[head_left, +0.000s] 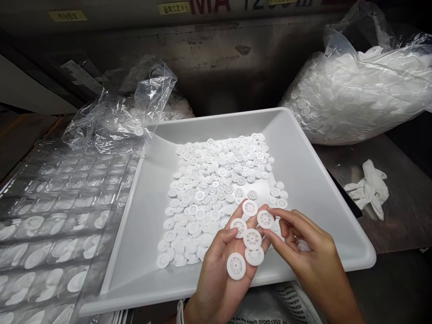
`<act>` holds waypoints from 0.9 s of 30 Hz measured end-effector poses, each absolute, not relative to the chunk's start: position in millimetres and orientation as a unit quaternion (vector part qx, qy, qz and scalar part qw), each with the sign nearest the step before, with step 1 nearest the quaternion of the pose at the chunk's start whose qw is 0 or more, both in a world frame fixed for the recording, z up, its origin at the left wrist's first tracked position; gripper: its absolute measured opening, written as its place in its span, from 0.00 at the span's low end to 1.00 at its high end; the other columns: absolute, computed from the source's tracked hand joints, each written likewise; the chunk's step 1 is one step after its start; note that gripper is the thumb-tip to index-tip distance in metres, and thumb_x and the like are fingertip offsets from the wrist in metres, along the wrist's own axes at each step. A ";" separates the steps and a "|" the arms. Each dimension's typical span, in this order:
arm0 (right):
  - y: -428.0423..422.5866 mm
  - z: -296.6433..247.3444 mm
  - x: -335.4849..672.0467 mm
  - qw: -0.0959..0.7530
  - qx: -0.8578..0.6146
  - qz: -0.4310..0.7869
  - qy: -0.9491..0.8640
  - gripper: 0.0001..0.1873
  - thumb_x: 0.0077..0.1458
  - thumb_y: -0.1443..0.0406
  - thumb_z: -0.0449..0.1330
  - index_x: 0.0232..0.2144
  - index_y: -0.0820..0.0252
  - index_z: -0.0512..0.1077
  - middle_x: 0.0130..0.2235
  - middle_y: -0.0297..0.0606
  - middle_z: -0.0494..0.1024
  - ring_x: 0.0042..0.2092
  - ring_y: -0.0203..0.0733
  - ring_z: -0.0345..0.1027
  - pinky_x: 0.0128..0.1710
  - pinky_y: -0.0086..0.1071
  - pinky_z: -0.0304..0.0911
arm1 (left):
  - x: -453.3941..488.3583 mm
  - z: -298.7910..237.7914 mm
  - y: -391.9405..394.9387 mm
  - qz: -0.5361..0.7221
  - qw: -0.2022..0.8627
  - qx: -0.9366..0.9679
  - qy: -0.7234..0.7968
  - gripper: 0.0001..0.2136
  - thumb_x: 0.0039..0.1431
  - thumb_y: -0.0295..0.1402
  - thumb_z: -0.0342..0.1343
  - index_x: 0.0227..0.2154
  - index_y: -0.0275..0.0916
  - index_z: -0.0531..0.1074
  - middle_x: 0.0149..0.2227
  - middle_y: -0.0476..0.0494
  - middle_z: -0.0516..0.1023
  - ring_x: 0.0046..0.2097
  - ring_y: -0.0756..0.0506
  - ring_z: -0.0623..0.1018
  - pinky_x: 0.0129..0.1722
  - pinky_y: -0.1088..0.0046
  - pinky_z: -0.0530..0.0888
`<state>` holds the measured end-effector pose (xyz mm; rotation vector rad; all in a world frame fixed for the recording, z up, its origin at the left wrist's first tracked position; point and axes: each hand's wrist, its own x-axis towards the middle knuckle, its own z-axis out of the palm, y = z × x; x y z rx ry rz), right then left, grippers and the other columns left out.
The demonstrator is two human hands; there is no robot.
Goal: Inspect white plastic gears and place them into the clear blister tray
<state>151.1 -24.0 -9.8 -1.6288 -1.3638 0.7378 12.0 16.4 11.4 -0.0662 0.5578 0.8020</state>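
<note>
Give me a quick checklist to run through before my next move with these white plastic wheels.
1. Right hand pinching one white plastic spoked wheel: ok, gripped between thumb and fingers.
2. Left hand carrying more wheels on its open palm: ok, they rest there, overlapping.
3. Shallow white rectangular tray beneath both hands: ok.
4. Wheel surfaces free of defects: cannot tell, too small to judge.
5. Hands gloved: not ok, both bare; crumpled white gloves lie on the metal surface to the right.

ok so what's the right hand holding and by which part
The right hand is pinching a white plastic spoked wheel by its rim.
</note>
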 end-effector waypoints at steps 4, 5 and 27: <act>-21.8 -9.4 151.2 0.441 -0.658 0.326 -0.515 0.11 0.56 0.62 0.61 0.43 0.50 0.70 0.27 0.29 0.62 0.28 0.29 0.59 0.26 0.17 0.62 | 11.8 10.1 16.2 0.380 0.880 -0.028 0.285 0.28 0.65 0.28 0.40 0.67 0.39 0.43 0.57 0.37 0.71 0.61 0.43 0.68 0.64 0.58 0.56; -21.7 -9.1 151.0 0.443 -0.658 0.329 -0.512 0.11 0.56 0.62 0.61 0.43 0.50 0.71 0.27 0.29 0.62 0.28 0.29 0.58 0.26 0.17 0.62 | 11.4 9.2 16.0 0.379 0.880 -0.028 0.284 0.28 0.65 0.28 0.41 0.67 0.40 0.43 0.57 0.37 0.71 0.61 0.43 0.67 0.64 0.58 0.56; -45.3 -4.1 150.6 0.375 -0.524 0.200 -0.738 0.16 0.58 0.73 0.58 0.49 0.60 0.67 0.30 0.33 0.69 0.32 0.30 0.67 0.31 0.23 0.63 | 8.5 4.1 13.6 0.385 0.887 -0.037 0.252 0.29 0.65 0.28 0.40 0.67 0.42 0.38 0.62 0.37 0.65 0.63 0.43 0.65 0.64 0.60 0.58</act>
